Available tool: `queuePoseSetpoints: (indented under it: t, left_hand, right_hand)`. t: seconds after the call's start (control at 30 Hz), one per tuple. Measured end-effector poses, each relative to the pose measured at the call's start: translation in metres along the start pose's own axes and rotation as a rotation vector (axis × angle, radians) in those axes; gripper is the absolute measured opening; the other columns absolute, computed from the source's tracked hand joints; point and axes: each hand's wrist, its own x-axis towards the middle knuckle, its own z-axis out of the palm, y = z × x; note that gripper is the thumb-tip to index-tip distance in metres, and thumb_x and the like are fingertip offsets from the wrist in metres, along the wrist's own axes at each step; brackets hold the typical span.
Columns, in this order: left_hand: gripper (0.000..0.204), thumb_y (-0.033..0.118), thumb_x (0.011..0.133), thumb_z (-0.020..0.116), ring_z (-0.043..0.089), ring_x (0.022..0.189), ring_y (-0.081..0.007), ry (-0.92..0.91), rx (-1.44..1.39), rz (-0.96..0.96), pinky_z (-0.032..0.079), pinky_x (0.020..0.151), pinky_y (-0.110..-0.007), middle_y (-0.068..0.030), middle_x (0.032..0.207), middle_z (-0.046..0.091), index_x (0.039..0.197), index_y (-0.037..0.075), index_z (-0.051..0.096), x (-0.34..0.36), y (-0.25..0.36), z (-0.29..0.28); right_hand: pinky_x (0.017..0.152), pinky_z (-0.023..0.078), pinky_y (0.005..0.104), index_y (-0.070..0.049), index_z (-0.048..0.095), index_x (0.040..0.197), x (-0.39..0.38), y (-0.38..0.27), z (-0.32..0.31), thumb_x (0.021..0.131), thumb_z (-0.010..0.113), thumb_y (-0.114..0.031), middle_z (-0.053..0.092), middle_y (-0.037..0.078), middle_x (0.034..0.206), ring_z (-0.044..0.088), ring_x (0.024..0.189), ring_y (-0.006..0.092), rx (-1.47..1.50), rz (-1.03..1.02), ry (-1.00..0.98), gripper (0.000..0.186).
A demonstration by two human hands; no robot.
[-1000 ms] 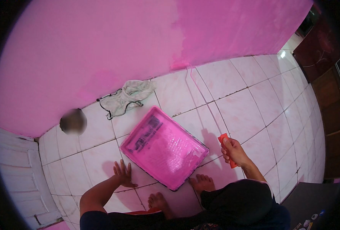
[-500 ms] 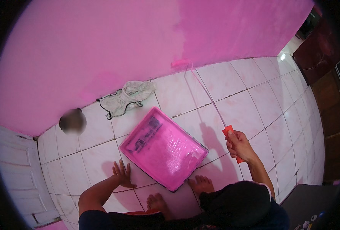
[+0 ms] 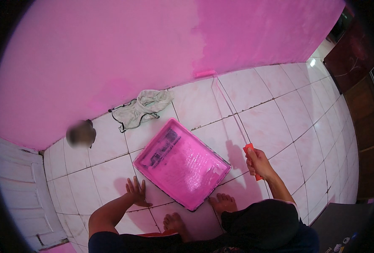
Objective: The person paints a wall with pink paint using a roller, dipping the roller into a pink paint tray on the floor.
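Note:
My right hand (image 3: 259, 163) is wrapped round the orange handle of a paint roller (image 3: 236, 119). Its thin metal rod reaches away to a pink roller head (image 3: 205, 74), low by the foot of the pink wall (image 3: 145, 46). A darker, wet-looking pink covers the wall's right part. Between my hands, on the tiles, lies a pink paint tray (image 3: 182, 166) with a glossy film of paint and dark bare patches at its far left end. My left hand (image 3: 137, 192) holds nothing, fingers spread, left of the tray's near edge.
A crumpled pale cloth (image 3: 142, 107) with dark edging lies along the wall. Left of it sits a dark roundish item (image 3: 81, 134), blurred. A white door (image 3: 22, 189) stands at the left, dark red and brown furniture (image 3: 355, 71) at the right. My bare feet are close to the tray.
The roller head has shifted a little to the right and lower, toward the wall's foot. My right hand has come slightly nearer me. My left hand has stayed spread.

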Motion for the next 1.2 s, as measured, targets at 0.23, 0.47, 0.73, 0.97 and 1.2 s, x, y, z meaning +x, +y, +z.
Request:
queuePoseSetpoints:
  t: [0.23,0.47,0.73,0.97,1.2]
  left_hand:
    - [0.146,0.091,0.065,0.057,-0.021,0.135,-0.0689,0.014,0.011,-0.02,0.003,0.11,-0.074,-0.0419,0.153,-0.02,0.155,0.001,-0.014,-0.001,0.002,-0.002]
    - [0.146,0.09,0.065,0.058,-0.021,0.134,-0.0694,0.017,0.029,-0.047,0.005,0.11,-0.075,-0.0418,0.153,-0.021,0.156,0.002,-0.013,0.003,0.0,0.006]
    - [0.14,0.084,0.069,0.062,-0.025,0.136,-0.065,-0.027,-0.019,-0.061,-0.001,0.111,-0.072,-0.0358,0.155,-0.024,0.157,0.008,-0.016,-0.007,0.005,-0.007]
    - [0.147,0.091,0.064,0.059,-0.025,0.134,-0.0682,0.014,-0.007,-0.013,0.001,0.108,-0.076,-0.0412,0.152,-0.025,0.155,0.004,-0.017,0.005,-0.001,0.004]
    - [0.147,0.089,0.065,0.061,-0.026,0.135,-0.066,0.001,-0.005,-0.044,0.0,0.109,-0.075,-0.0389,0.153,-0.026,0.155,0.005,-0.019,-0.003,-0.004,0.007]
  right_hand:
    - [0.038,0.03,0.0248,-0.005,0.049,0.095,-0.008,-0.036,-0.02,0.102,0.051,-0.05,0.042,-0.003,0.062,0.034,0.044,0.0057,-0.04,-0.021,0.0,0.046]
    - [0.036,0.029,0.0232,-0.004,0.049,0.093,-0.034,-0.062,-0.036,0.102,0.05,-0.052,0.042,-0.003,0.061,0.033,0.042,0.0052,-0.085,-0.044,0.06,0.049]
    - [0.038,0.032,0.0254,-0.006,0.048,0.093,-0.018,-0.012,-0.009,0.102,0.05,-0.05,0.042,-0.002,0.063,0.036,0.043,0.0076,-0.009,0.037,-0.023,0.045]
    - [0.039,0.032,0.0269,-0.005,0.048,0.097,-0.009,-0.015,0.033,0.104,0.049,-0.047,0.043,0.0,0.064,0.037,0.044,0.0085,0.04,0.033,-0.017,0.043]
    - [0.038,0.032,0.0263,-0.003,0.047,0.097,-0.07,-0.077,0.041,0.104,0.048,-0.044,0.044,0.0,0.063,0.036,0.041,0.0079,0.043,-0.038,-0.007,0.041]
